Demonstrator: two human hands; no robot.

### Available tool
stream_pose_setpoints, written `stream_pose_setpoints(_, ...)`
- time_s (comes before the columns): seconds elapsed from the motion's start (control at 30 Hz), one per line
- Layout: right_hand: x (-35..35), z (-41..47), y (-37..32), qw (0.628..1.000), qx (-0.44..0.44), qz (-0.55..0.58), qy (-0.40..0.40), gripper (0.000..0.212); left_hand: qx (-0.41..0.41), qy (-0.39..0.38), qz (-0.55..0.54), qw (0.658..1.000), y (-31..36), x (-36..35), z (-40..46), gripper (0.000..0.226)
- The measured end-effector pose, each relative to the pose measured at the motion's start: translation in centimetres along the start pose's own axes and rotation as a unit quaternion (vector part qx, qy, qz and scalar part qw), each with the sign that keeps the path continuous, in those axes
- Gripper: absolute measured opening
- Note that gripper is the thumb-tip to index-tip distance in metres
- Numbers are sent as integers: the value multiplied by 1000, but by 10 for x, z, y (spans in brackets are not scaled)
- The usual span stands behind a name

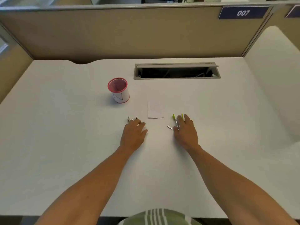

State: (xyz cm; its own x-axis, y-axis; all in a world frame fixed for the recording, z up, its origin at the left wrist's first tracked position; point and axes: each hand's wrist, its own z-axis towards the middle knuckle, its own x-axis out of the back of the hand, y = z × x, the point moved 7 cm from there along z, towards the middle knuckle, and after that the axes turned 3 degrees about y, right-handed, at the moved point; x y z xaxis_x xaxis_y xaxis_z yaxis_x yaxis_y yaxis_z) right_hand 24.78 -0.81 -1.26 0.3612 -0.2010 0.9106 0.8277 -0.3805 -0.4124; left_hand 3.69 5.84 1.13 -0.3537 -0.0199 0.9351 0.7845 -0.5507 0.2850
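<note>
Two hands: right hand (185, 133) flat over scissors (174, 117), left hand (133, 133) curled at clips (132, 119) — hold unclear; best lift scissors by handles, blades closed.

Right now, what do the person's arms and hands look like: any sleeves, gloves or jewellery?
The left hand and right hand are ungloved, with no ring, watch or band visible. Both arms are bare down to the frame's lower edge, no sleeves showing. A green garment with white stripes shows there.
</note>
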Motion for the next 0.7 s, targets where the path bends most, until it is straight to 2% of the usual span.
stream_pose_setpoints(0.2,-2,1,-2,999,-31,23,-26,46,-48,-89,-57,993,50,-40,15,36)
stream_pose_setpoints(0.53,-1,-2,0,997,-46,57,-22,47,-63,-126,-64,988,78,-58,35,25)
stream_pose_setpoints(0.7,3,0,1,980,-94,176,-11,48,-64,-154,-28,986,77,-60,33,19)
